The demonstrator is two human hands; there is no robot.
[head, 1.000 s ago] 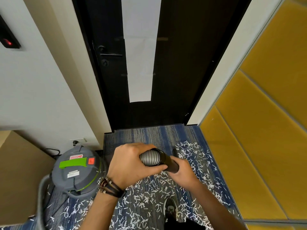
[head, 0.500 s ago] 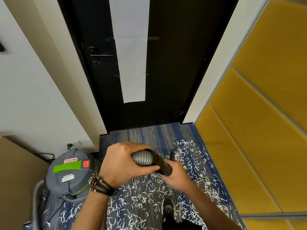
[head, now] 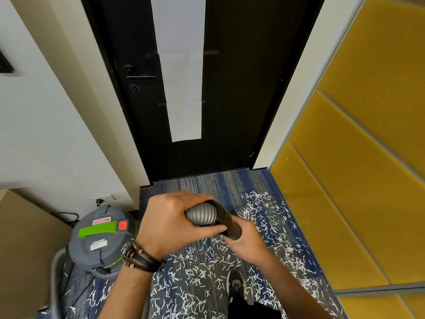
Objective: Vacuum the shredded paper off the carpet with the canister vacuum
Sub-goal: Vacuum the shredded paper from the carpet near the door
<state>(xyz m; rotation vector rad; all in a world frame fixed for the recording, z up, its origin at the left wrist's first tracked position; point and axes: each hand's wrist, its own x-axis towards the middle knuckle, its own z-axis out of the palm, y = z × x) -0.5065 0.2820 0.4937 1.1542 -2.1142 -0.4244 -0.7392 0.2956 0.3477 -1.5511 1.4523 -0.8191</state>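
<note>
Grips unchanged: left hand still wraps the ribbed grey hose cuff, right hand the black wand, right of the grey, green-handled canister vacuum. White shredded paper still litters the blue striped carpet beside it; cleaning looks barely begun.

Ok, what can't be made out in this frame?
Head view: nozzle end of the wand, hidden under the right hand; carpet contact unclear.
Head view: the hose beyond the left hand, covered by that arm.
Head view: labels on the canister vacuum, too small to read.
Head view: the wall panel, cut by the left edge.
</note>
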